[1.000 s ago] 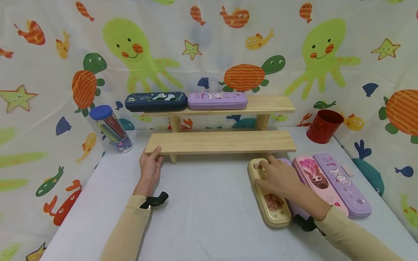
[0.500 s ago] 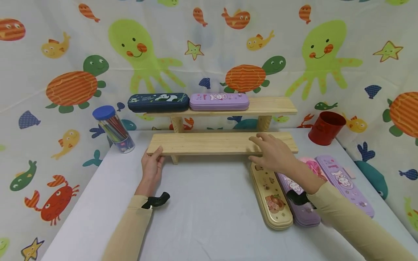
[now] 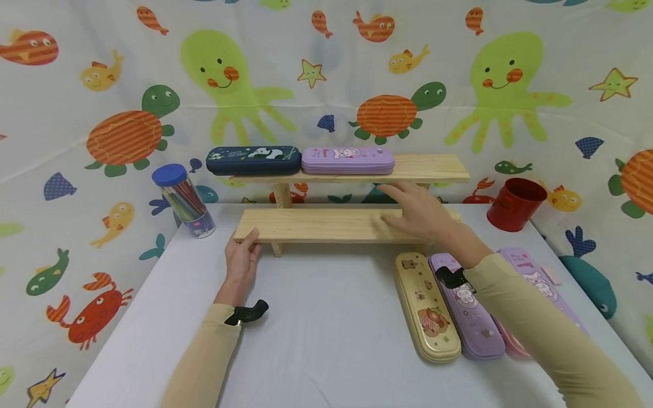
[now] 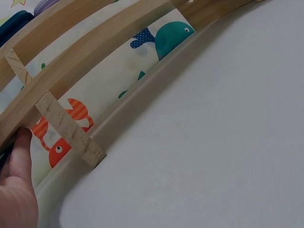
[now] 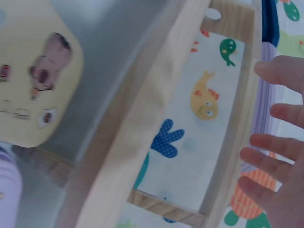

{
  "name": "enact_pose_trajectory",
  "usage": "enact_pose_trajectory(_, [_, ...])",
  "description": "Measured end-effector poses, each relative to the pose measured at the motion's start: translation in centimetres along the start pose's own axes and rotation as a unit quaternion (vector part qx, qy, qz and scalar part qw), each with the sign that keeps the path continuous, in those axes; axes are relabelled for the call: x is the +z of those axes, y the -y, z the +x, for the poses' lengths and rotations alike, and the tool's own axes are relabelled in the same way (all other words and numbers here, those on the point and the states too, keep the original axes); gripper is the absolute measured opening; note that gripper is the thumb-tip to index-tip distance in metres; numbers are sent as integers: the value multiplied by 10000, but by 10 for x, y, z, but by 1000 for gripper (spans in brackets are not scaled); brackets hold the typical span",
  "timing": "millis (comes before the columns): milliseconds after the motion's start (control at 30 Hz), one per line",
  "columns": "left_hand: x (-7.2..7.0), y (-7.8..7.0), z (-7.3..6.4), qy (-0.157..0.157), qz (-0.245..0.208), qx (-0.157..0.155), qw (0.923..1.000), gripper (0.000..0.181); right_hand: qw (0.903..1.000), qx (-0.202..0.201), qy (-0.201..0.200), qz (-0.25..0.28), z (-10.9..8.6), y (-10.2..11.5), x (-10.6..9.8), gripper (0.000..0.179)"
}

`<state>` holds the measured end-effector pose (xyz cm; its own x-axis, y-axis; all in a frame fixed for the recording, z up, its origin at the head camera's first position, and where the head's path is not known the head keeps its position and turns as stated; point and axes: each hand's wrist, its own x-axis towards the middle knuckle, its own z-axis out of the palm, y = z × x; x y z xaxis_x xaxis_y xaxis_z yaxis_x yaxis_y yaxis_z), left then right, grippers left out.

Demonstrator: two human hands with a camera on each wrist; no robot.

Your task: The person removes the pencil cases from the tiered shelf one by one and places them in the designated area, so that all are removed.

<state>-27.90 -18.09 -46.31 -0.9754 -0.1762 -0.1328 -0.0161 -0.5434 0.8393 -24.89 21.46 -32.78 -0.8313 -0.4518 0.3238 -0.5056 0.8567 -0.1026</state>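
My left hand point(image 3: 242, 260) grips the left end of the lower board of a two-tier wooden shelf point(image 3: 326, 225), thumb on top. My right hand point(image 3: 425, 218) hovers with spread fingers in front of the shelf's right half, holding nothing; in the right wrist view its fingertips point(image 5: 259, 154) overlap the upper board. On that upper board a navy panda pencil case point(image 3: 253, 161) and a lilac pencil case point(image 3: 348, 161) lie end to end. Below the right hand, a gold pencil case point(image 3: 427, 309) lies on the table beside a purple one point(image 3: 471, 317).
A pink pencil case point(image 3: 512, 343), mostly hidden by the right sleeve, and another lilac case point(image 3: 541, 280) lie farther right. A red cup point(image 3: 515, 205) stands at the back right. A blue-lidded tub of pens point(image 3: 183, 201) stands at the back left. A sea-animal curtain hangs behind.
My right hand has come up off the gold pencil case and moved left and away from me, over the shelf. The left hand keeps its grip. The head view has turned slightly.
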Motion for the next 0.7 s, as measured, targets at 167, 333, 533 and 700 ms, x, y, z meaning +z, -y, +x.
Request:
enact_pose_trajectory(167, [-1,1,-1,22,76,57,10000,59,9998,-160,-123,89,18,-1,-4,62])
enact_pose_trajectory(333, [-2,1,-1,69,241,162,9996,60,9992,-299,-223,120,35,-2,-8,57])
enact_pose_trajectory(533, [-2,2,0,6,181,181,9997,60,9977,-548,-358,159,56,-4,-10,52])
enact_pose_trajectory(700, [0,3,2,-48,105,154,9998,57,9968,-577,-519,165,75,-2,-12,50])
